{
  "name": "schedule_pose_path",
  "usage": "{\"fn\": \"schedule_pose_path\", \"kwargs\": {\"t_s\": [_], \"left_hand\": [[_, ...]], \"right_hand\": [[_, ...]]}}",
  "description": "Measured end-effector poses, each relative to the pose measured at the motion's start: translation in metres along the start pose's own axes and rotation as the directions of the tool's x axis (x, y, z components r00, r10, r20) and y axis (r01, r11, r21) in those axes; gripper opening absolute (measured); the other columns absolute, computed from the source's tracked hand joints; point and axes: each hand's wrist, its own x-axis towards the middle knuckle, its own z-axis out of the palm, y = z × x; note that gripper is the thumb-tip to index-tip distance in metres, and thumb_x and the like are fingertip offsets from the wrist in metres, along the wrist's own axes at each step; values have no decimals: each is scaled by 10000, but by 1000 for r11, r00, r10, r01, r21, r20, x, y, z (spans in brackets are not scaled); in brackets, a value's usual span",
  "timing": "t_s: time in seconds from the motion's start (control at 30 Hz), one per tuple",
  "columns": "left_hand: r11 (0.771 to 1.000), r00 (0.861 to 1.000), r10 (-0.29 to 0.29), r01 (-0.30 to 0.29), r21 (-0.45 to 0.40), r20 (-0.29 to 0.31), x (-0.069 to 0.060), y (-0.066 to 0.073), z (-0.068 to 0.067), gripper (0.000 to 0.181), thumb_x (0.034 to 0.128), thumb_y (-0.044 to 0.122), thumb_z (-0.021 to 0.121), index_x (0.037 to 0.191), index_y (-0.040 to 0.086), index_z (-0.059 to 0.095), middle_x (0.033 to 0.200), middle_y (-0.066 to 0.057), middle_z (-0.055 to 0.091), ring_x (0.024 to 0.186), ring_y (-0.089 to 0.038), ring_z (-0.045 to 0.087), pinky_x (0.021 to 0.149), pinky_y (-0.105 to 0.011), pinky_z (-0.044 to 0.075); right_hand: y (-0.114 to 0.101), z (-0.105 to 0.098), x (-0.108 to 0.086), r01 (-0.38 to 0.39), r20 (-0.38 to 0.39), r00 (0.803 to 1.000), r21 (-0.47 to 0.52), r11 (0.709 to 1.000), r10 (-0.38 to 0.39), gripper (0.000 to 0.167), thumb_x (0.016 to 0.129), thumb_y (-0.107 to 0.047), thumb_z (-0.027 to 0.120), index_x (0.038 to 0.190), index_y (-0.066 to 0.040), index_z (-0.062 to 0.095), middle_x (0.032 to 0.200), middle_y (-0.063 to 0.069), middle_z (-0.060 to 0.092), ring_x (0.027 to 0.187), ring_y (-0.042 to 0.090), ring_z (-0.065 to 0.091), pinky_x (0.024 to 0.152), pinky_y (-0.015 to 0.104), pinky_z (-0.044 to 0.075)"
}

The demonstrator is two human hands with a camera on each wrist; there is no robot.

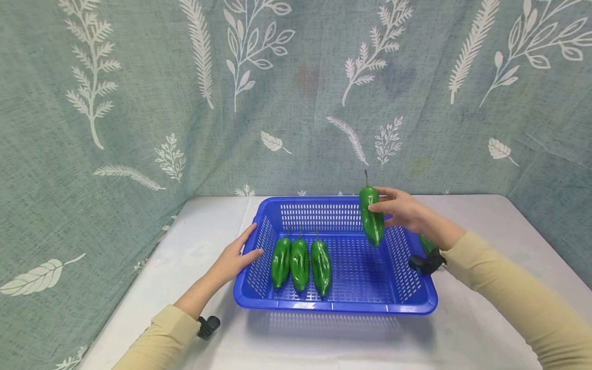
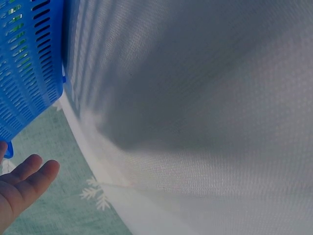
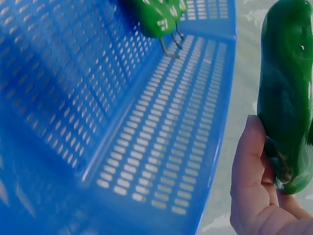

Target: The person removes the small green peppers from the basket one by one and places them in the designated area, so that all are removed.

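Observation:
My right hand (image 1: 400, 208) holds a long green chili pepper (image 1: 371, 218) above the right part of a blue plastic basket (image 1: 335, 307). The pepper hangs nearly upright, its thin stem pointing up. In the right wrist view the thumb lies along the side of that pepper (image 3: 286, 93). On the basket floor, toward the left, lie three green peppers (image 1: 299, 264) side by side with stems to the back. My left hand (image 1: 233, 259) rests on the basket's left rim, fingers fairly straight. Two fingertips (image 2: 46, 171) show outside the basket wall in the left wrist view.
Another green pepper (image 1: 426, 243) lies just beyond the basket's right side, partly hidden by the right wrist and its black strap camera (image 1: 427, 261). A white cloth (image 1: 342, 349) covers the table. Behind stands a grey-green leaf-patterned curtain (image 1: 305, 103).

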Motion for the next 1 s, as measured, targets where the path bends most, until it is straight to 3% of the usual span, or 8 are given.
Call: {"fn": "schedule_pose_path", "kwargs": {"t_s": [0.2,0.47,0.67,0.77,1.0], "left_hand": [[1000,1000,4,-4,3,0,0,0,0,698,891,304,547,1470,145,191,1416,-263,329,1172,-434,467,948,-517,413],[1000,1000,1,-1,3,-5,0,0,0,702,889,308,553,1470,149,193,1413,-263,332,1159,-429,480,943,-513,418],[1000,1000,1,-1,8,-3,0,1,0,699,890,302,552,1470,149,193,1410,-269,333,1139,-426,497,927,-504,435],[1000,1000,-3,3,7,-1,0,1,0,700,891,303,549,1471,148,189,1419,-267,320,1160,-434,477,937,-513,424],[1000,1000,-1,1,-1,-2,0,0,0,698,890,297,552,1470,146,194,1411,-270,331,1135,-426,500,919,-499,443]], "right_hand": [[-3,-16,-5,-11,-10,1000,-6,1000,11,790,878,-67,561,1475,-63,44,1460,244,224,927,100,564,918,477,447],[-5,-40,-12,14,-39,999,-56,998,-16,794,884,-111,571,1476,-68,44,1418,229,272,895,56,589,870,412,486],[-3,-59,-18,18,-65,998,-76,997,-23,826,884,-158,590,1475,-67,20,1126,-25,527,901,28,591,861,372,488],[-1,-69,-20,17,-71,997,-77,997,-23,825,888,-156,585,1474,-66,11,983,-134,570,891,38,603,828,349,500],[7,-92,-24,-24,-124,992,-121,992,8,805,909,-178,555,1474,-74,-8,897,-191,585,852,11,598,841,359,483]]}}
